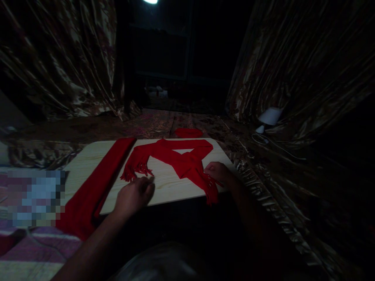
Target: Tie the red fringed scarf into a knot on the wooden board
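Note:
A red fringed scarf [187, 164] lies looped and crossed over itself on a pale wooden board-like tabletop [166, 185]. My right hand [218, 171] is closed at the scarf's right end, with red tassel strands by its fingers. Just below the left fringe, my left hand [134, 195] is curled closed near the tassel tips; what it holds, if anything, is hidden. Along the left side stretches a long folded red cloth [96, 179], hanging past the near edge.
Behind the tabletop sits another red item [189, 132] on patterned fabric. A small white lamp [271, 116] with a cord stands at right. Patterned curtains [88, 58] hang on both sides. A blurred-out object [36, 197] lies at left on striped cloth [43, 249]. Light is dim.

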Tool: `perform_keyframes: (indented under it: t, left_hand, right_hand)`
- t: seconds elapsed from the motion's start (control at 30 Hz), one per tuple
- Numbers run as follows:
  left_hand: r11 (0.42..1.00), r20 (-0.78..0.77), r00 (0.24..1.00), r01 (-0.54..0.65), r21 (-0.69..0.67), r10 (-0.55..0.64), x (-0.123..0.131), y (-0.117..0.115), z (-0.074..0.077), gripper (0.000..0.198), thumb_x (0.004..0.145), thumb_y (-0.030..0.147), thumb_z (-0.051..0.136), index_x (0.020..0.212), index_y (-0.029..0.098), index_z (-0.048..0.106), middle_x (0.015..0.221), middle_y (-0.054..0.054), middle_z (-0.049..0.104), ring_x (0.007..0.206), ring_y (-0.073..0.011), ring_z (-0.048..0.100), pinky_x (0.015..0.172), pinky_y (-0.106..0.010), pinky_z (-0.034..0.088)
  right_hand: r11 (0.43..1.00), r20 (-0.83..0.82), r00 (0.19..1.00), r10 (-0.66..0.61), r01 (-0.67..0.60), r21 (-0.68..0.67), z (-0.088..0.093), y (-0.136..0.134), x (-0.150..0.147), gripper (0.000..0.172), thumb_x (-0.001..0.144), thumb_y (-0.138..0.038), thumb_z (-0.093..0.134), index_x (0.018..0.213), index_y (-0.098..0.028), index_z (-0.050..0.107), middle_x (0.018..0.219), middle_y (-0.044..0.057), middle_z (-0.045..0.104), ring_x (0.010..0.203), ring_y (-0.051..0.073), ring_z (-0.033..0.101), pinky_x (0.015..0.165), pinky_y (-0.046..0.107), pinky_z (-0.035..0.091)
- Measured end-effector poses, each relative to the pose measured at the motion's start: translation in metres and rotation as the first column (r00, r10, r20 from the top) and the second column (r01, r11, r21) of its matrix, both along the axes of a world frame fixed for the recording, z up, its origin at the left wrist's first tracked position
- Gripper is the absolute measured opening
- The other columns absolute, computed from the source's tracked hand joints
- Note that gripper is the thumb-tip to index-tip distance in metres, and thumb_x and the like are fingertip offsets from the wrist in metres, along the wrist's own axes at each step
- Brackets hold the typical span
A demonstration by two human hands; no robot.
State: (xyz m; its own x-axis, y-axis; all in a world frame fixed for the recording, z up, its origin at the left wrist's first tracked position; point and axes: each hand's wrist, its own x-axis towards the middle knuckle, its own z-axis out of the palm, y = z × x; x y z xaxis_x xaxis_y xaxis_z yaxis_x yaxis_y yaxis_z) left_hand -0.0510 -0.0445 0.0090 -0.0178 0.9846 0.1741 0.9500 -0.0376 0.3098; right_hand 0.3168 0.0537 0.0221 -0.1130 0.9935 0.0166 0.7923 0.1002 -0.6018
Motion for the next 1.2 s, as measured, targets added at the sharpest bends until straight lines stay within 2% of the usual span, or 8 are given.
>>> perform_keyframes:
  t: [0.1, 0.23, 0.37, 0.53, 0.73, 0.97, 1.1, 1.2]
  left_hand:
    - [0.999, -0.014, 0.999, 0.046, 0.01, -0.046, 0.01, 0.0, 0.0, 0.034, 0.092, 0.047, 0.047, 0.108, 0.027, 0.068, 0.106, -0.007, 0.074, 0.089, -0.0247, 0.069, 0.066, -0.03, 0.042]
    - [0.998, -0.025, 0.998, 0.062, 0.009, -0.062, 0.015, 0.0, -0.001, 0.034, 0.094, 0.047, 0.044, 0.11, 0.027, 0.067, 0.108, -0.007, 0.073, 0.087, -0.0244, 0.069, 0.064, -0.03, 0.042]
    - [0.998, -0.032, 0.997, 0.065, 0.006, -0.064, 0.015, 0.0, 0.001, 0.033, 0.094, 0.047, 0.045, 0.11, 0.026, 0.064, 0.107, -0.007, 0.073, 0.087, -0.0246, 0.069, 0.064, -0.03, 0.041]
    - [0.999, -0.036, 0.998, 0.053, -0.011, -0.053, 0.016, 0.0, 0.002, 0.033, 0.094, 0.048, 0.043, 0.108, 0.026, 0.063, 0.105, -0.007, 0.074, 0.086, -0.0252, 0.069, 0.063, -0.031, 0.04]
    - [0.998, -0.023, 0.998, 0.057, 0.0, -0.057, 0.016, 0.0, 0.001, 0.033, 0.094, 0.05, 0.043, 0.109, 0.027, 0.063, 0.104, -0.006, 0.074, 0.088, -0.0265, 0.07, 0.064, -0.031, 0.04]
    - [0.999, -0.021, 0.999, 0.042, 0.009, -0.042, 0.016, 0.001, 0.0, 0.035, 0.093, 0.05, 0.045, 0.114, 0.028, 0.064, 0.105, -0.007, 0.075, 0.088, -0.0257, 0.07, 0.066, -0.03, 0.043]
    - [0.999, -0.018, 0.999, 0.038, 0.002, -0.038, 0.016, -0.001, 0.002, 0.037, 0.093, 0.05, 0.046, 0.114, 0.026, 0.064, 0.105, -0.009, 0.074, 0.09, -0.0259, 0.07, 0.069, -0.03, 0.044]
    - [0.999, -0.01, 0.999, 0.035, -0.01, -0.035, 0.017, -0.001, 0.005, 0.038, 0.093, 0.05, 0.045, 0.117, 0.027, 0.064, 0.105, -0.009, 0.074, 0.09, -0.0272, 0.07, 0.068, -0.031, 0.044]
  right_hand:
    - [0.997, 0.025, 0.998, 0.052, -0.05, -0.057, -0.001, -0.018, -0.006, 0.021, 0.071, -0.036, 0.072, 0.083, -0.019, 0.068, 0.071, -0.001, 0.068, 0.062, 0.013, 0.057, 0.056, 0.022, 0.036]
    - [0.997, 0.064, 0.995, 0.078, -0.076, -0.023, 0.0, -0.03, -0.017, 0.01, 0.069, -0.025, 0.068, 0.069, -0.019, 0.06, 0.065, -0.003, 0.06, 0.06, 0.011, 0.051, 0.055, 0.022, 0.032]
    - [0.998, -0.175, 0.983, 0.059, -0.064, -0.025, 0.001, -0.03, -0.024, 0.01, 0.072, -0.022, 0.061, 0.07, -0.02, 0.052, 0.059, -0.006, 0.052, 0.057, 0.01, 0.047, 0.053, 0.022, 0.032]
    - [0.995, -0.387, 0.922, -0.012, -0.026, -0.093, -0.004, -0.027, -0.024, 0.025, 0.069, -0.023, 0.068, 0.091, -0.02, 0.058, 0.074, -0.003, 0.064, 0.068, 0.014, 0.059, 0.064, 0.024, 0.044]
    - [0.997, -0.051, 0.998, 0.021, -0.025, -0.077, 0.003, -0.034, -0.029, 0.025, 0.066, -0.034, 0.078, 0.08, -0.02, 0.063, 0.075, 0.0, 0.067, 0.068, 0.015, 0.06, 0.06, 0.024, 0.039]
    - [0.997, 0.357, 0.931, 0.072, -0.078, 0.001, 0.02, -0.056, -0.057, 0.027, 0.078, -0.046, 0.068, 0.084, -0.02, 0.07, 0.087, 0.012, 0.074, 0.075, 0.021, 0.065, 0.06, 0.028, 0.037]
    - [0.997, 0.338, 0.939, 0.057, -0.071, 0.03, 0.019, -0.057, -0.064, 0.018, 0.081, -0.036, 0.063, 0.082, -0.019, 0.068, 0.087, 0.012, 0.074, 0.075, 0.021, 0.065, 0.062, 0.028, 0.039]
    - [0.999, 0.061, 0.998, 0.025, -0.027, 0.027, 0.011, -0.049, -0.059, 0.013, 0.079, -0.033, 0.063, 0.082, -0.021, 0.065, 0.083, 0.006, 0.073, 0.075, 0.019, 0.064, 0.063, 0.026, 0.041]
